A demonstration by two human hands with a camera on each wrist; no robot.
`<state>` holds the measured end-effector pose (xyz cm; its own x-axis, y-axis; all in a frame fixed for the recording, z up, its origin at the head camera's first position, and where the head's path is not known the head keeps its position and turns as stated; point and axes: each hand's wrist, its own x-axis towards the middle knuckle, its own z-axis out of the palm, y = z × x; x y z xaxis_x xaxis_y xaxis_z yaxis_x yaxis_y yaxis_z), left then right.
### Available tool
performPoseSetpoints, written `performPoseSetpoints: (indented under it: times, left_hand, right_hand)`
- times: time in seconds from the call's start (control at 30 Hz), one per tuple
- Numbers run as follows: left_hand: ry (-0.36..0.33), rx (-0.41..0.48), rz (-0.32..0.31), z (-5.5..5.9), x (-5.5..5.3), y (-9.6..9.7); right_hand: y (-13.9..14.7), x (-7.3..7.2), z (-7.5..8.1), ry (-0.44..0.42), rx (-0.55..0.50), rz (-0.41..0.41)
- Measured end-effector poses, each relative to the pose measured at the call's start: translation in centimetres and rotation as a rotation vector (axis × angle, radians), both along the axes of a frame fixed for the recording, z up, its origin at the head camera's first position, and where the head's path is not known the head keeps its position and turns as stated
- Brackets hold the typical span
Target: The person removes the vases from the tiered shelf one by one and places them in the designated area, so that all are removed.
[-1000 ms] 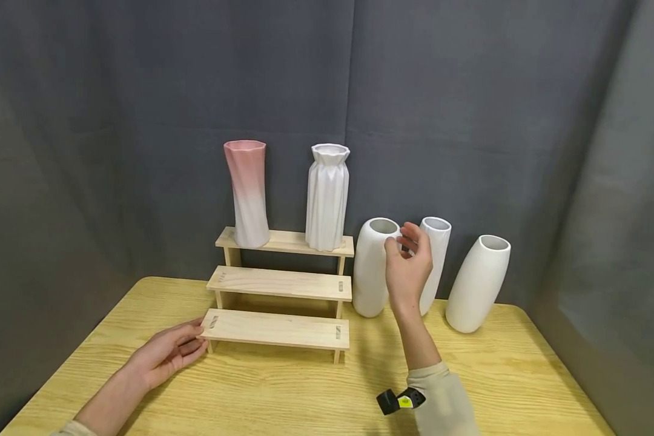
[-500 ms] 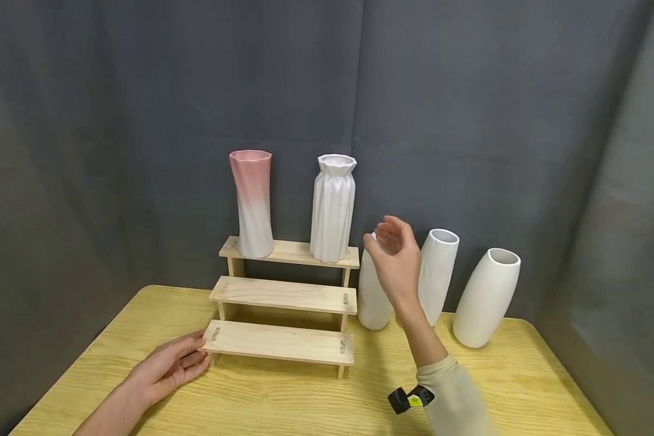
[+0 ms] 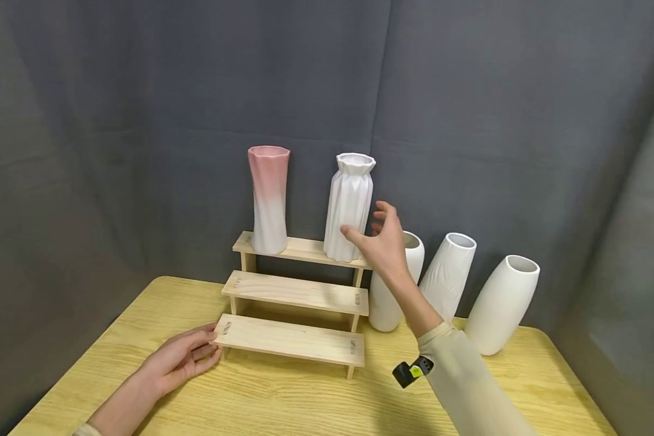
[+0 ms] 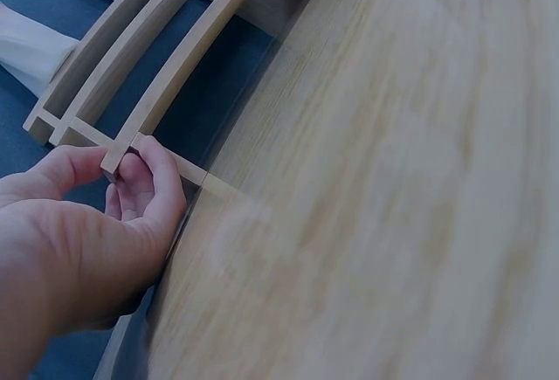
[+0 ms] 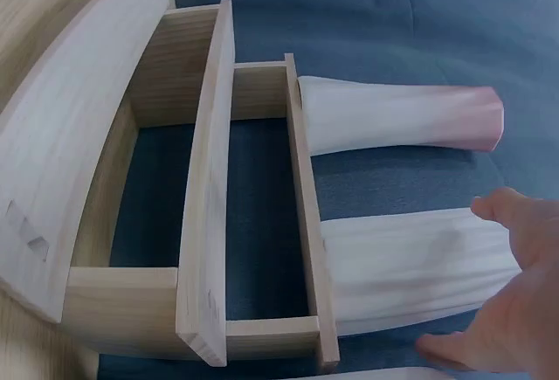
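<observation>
A three-step wooden display stand [image 3: 291,339] rests on the table. My left hand [image 3: 182,360] pinches the left end of its lowest board, with thumb and fingers on either side of the board edge in the left wrist view. On the top step stand a pink-and-white twisted vase [image 3: 269,200] and a white pleated vase [image 3: 350,206] with a flared rim. My right hand [image 3: 384,245] is beside the pleated vase, thumb and fingers spread. In the right wrist view the thumb and fingers point toward the pleated vase [image 5: 410,266] from its right side.
Right of the stand are a white rounded vase [image 3: 384,303], partly hidden behind my right hand, a white textured vase [image 3: 449,272] and a smooth white vase [image 3: 502,306]. A grey curtain [image 3: 196,121] hangs behind the yellow wood-grain table [image 3: 283,406].
My right hand has moved left, from in front of the rounded vase to the pleated vase, and its fingers have spread. My left hand stays at the stand. The head view has shifted slightly.
</observation>
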<state>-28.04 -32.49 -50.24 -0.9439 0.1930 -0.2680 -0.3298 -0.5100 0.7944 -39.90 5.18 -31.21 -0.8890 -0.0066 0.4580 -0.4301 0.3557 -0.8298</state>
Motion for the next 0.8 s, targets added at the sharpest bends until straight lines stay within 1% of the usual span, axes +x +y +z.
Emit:
performPoseSetpoints:
  times: [0.07, 0.13, 0.27, 0.43, 0.7, 0.8]
  left_hand:
    - [0.005, 0.010, 0.004, 0.1, 0.0, -0.1]
    - [0.007, 0.014, 0.012, 0.2, -0.1, -0.1]
    - [0.013, 0.016, 0.010, 0.2, -0.1, -0.1]
    - [0.011, 0.018, 0.017, 0.1, -0.1, 0.0]
    - [0.007, 0.033, 0.019, 0.0, 0.0, 0.0]
    - [0.010, 0.034, 0.017, 0.0, 0.0, -0.1]
  right_hand:
    - [-0.3, -0.5, 0.0, -0.035, -0.002, -0.007]
    - [-0.5, -0.9, 0.0, -0.060, -0.015, 0.003]
    - [-0.8, -1.3, -0.4, -0.087, -0.020, 0.015]
    - [-0.9, -1.5, -0.8, -0.126, -0.016, 0.040]
    - [-0.9, -1.8, -0.8, -0.158, -0.027, 0.072]
    - [-1.0, -1.9, -0.7, -0.183, -0.033, 0.079]
